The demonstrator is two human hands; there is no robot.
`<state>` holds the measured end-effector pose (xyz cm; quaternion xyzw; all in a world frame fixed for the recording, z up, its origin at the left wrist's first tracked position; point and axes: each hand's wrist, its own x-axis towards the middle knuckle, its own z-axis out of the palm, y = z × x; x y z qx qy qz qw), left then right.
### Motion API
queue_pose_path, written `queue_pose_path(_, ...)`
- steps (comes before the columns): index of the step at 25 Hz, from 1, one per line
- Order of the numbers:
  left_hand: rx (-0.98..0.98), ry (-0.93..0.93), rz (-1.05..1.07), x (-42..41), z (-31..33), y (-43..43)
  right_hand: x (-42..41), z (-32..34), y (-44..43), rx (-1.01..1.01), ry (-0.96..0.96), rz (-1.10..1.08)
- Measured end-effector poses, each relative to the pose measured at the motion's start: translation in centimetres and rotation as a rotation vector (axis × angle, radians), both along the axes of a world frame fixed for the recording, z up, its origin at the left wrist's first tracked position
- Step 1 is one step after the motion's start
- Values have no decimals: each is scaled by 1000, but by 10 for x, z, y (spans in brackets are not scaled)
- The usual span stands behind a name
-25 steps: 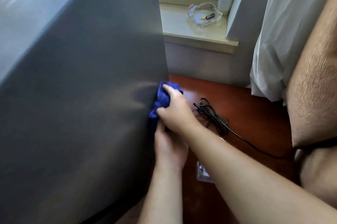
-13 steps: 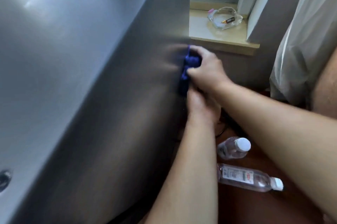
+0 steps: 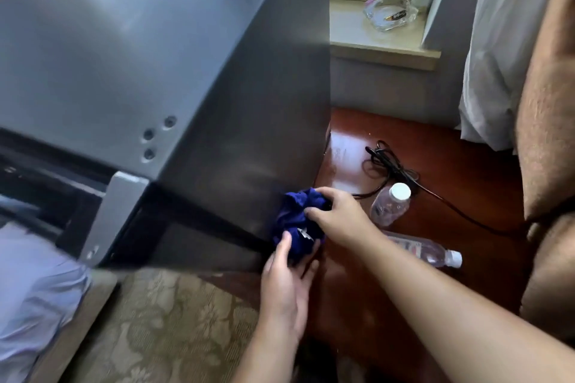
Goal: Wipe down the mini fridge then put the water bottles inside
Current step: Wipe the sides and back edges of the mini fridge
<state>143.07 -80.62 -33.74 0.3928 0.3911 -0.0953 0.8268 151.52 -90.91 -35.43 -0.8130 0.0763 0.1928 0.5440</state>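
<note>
Down the fridge side went the cloth; soft, light; left hand, right hand, each grip clamped round it.

Brushed-metal mini fridge, blue cloth

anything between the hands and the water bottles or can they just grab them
Nothing stands between them: the upright bottle and the lying bottle sit just right of the right hand. But it and the left hand both grip the blue cloth against the mini fridge, and a black cable runs beside the upright bottle.
</note>
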Motion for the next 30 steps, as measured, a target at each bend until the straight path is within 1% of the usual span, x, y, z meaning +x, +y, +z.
queue_pose_path(2, 308, -25, -83, -22, 20, 18, -24, 3, 15, 124, 27, -99)
queue_pose_path(4, 683, -121, -227, -45, 34, 44, -51, 15, 32, 260, 5, -171)
queue_pose_path(5, 825, -163, -264, -54, 42, 53, -65, 23, 38, 333, -10, -180)
queue_pose_path(7, 991, -232, -278, -70, 62, 58, -84, 39, 40, 491, -4, -177)
queue_pose_path(9, 1054, -265, -241, -87, 79, 45, -96, 52, 31, 575, 3, -162)
queue_pose_path(10, 1068, -287, -215, -94, 84, 39, -100, 58, 27, 596, -36, -154)
queue_pose_path(13, 969, -330, -103, -106, 109, 31, -109, 88, 20, 570, -230, -81)
queue_pose_path(15, 869, -413, -30, -112, 129, 35, -113, 114, 15, 578, -296, -20)
queue_pose_path(17, 793, -517, -20, -113, 151, 44, -114, 141, 9, 611, -339, 5)
queue_pose_path(19, 676, -527, -73, -109, 162, 57, -118, 153, 14, 635, -385, -21)
queue_pose_path(21, 546, -436, -135, -104, 155, 73, -128, 144, 30, 570, -425, -116)
queue_pose_path(22, 491, -387, -173, -104, 149, 81, -135, 133, 40, 542, -419, -181)
queue_pose_path(24, 410, -347, -283, -109, 138, 98, -156, 116, 64, 510, -359, -329)
queue_pose_path(26, 367, -353, -359, -116, 136, 115, -175, 107, 86, 515, -302, -454)
queue_pose_path(27, 363, -376, -381, -120, 136, 125, -185, 110, 95, 523, -313, -507)
queue_pose_path(30, 354, -446, -440, -134, 144, 157, -214, 133, 121, 466, -454, -561)
